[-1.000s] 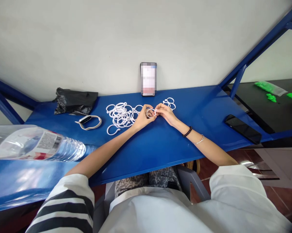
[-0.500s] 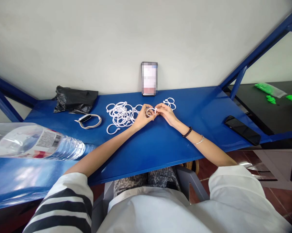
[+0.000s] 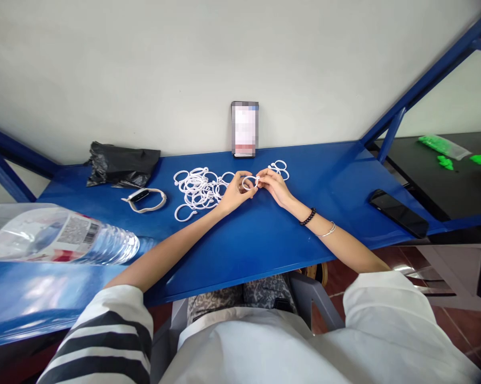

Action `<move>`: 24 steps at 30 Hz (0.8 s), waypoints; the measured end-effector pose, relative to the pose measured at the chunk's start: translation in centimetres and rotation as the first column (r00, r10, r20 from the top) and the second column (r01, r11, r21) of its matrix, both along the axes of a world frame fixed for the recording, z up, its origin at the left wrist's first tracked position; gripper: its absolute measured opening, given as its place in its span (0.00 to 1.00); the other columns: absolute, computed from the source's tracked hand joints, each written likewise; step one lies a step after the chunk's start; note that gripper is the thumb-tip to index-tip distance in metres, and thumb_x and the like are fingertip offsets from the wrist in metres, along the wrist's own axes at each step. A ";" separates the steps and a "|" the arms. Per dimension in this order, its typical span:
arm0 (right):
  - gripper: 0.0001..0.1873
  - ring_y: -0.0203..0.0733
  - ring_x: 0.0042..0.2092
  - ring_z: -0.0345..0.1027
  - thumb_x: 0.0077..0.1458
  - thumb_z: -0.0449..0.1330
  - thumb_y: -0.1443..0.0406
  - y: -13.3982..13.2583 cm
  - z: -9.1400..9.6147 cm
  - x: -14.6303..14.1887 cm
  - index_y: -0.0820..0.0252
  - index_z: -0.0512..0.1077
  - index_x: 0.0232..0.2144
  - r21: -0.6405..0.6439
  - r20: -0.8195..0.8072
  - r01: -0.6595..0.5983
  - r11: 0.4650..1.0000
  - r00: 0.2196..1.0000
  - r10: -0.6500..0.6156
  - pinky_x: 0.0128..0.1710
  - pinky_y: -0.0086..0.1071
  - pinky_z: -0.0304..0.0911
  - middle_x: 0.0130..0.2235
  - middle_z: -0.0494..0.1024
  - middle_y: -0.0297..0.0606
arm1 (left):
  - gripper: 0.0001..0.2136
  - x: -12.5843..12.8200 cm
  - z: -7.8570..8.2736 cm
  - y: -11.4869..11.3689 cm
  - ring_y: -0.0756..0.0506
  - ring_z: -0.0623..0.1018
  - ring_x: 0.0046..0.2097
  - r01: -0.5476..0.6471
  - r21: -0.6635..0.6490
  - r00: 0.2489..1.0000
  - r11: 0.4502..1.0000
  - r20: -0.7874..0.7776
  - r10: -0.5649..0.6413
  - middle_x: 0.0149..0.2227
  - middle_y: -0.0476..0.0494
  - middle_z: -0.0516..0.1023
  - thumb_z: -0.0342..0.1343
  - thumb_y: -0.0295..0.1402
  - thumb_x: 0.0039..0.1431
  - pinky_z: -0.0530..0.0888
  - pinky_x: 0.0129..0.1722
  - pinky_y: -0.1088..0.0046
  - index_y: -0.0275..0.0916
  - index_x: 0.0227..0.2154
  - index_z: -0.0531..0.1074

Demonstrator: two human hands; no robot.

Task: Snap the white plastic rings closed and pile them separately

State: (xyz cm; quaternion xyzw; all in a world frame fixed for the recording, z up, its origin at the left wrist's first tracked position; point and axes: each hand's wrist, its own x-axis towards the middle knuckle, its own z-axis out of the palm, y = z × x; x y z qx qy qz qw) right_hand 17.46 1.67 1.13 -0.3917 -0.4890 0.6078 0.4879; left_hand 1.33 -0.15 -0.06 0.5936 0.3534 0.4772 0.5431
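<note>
Ring in hand: we see one thin white plastic ring [image 3: 249, 183], a round hoop, held just above the blue table [image 3: 264, 240] between both hands.
Left hand [image 3: 233, 193]: fingertips pinched together on the ring's left side.
Right hand [image 3: 275, 186]: fingertips closed on the ring's right edge; a dark bead bracelet [image 3: 307, 217] and a thin metal bangle [image 3: 327, 231] sit on the wrist.
Loose rings: a tangled white pile [image 3: 198, 190] lies just left of the hands; a smaller cluster [image 3: 279, 168] lies just behind the right hand.
Surface: smooth, glossy painted top.
Hard to make out: we cannot tell whether the held ring's clasp is joined; the phone [image 3: 245, 129] leaning on the wall is blurred; the clear ribbed bottle [image 3: 60, 237] is cut off at left.
</note>
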 end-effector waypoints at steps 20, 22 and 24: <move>0.06 0.34 0.32 0.64 0.41 0.59 0.66 0.0 -0.1 0.1 0.58 0.73 0.27 0.039 0.015 -0.050 0.998 0.999 0.049 0.35 0.30 0.61 0.29 0.72 0.31 | 0.23 -0.4 -0.3 0.2 0.54 0.71 0.28 0.037 0.056 0.995 0.998 -0.091 -0.032 0.29 0.54 0.70 0.65 0.32 0.47 0.69 0.33 0.76 0.39 0.44 0.63; 0.07 0.34 0.32 0.64 0.40 0.59 0.67 -0.1 0.0 0.1 0.59 0.73 0.27 0.039 0.011 -0.051 0.998 0.999 0.050 0.35 0.30 0.61 0.29 0.72 0.31 | 0.23 -0.4 -0.3 0.2 0.54 0.71 0.28 0.038 0.053 0.995 0.998 -0.096 -0.033 0.29 0.54 0.70 0.65 0.32 0.47 0.69 0.33 0.76 0.40 0.45 0.63; 0.07 0.34 0.32 0.64 0.39 0.59 0.67 -0.1 0.1 0.1 0.59 0.73 0.27 0.034 0.011 -0.046 0.998 0.999 0.045 0.35 0.30 0.61 0.29 0.72 0.32 | 0.23 -0.4 -0.3 0.2 0.54 0.71 0.28 0.039 0.050 0.995 0.998 -0.096 -0.034 0.29 0.54 0.70 0.65 0.32 0.47 0.69 0.33 0.75 0.39 0.45 0.63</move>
